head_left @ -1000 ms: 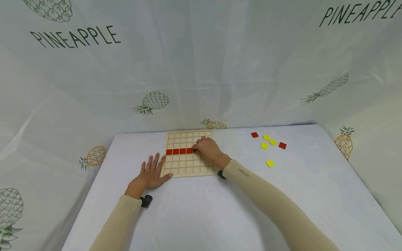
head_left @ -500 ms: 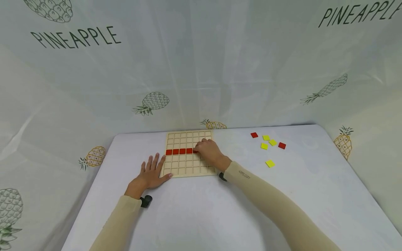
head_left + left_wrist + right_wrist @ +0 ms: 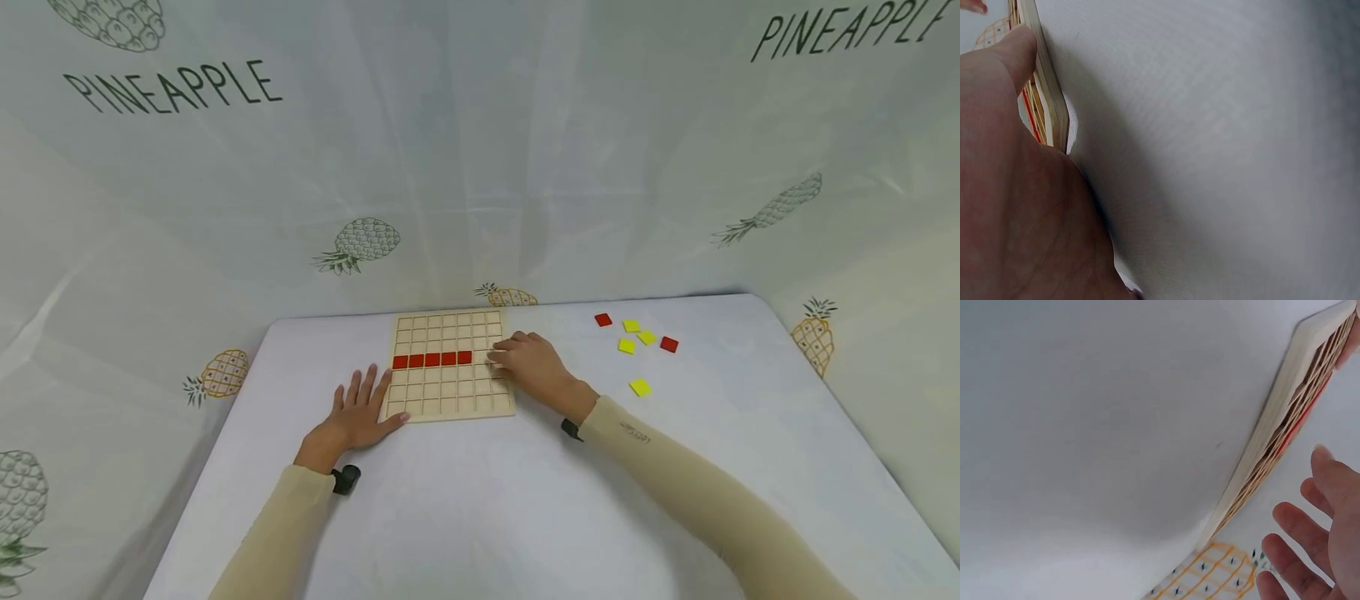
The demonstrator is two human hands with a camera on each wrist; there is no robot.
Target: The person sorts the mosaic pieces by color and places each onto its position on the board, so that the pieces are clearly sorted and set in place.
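A pale wooden grid board lies on the table in the head view. Several square red tiles make an unbroken row from its left side to past the middle. My left hand is spread flat at the board's left front corner; in the left wrist view its thumb touches the board's edge. Over the right side of the board hovers my right hand, its fingertips just right of the row's end. The right wrist view shows relaxed, parted fingers with nothing between them.
To the right of the board lie loose tiles: a red tile, another red tile and several yellow ones, with one yellow tile nearer the front. A pineapple-print sheet hangs behind the white table.
My right hand has let go of the last red tile in the row and moved right, uncovering it. My left hand stays where it was. The head view has shifted slightly.
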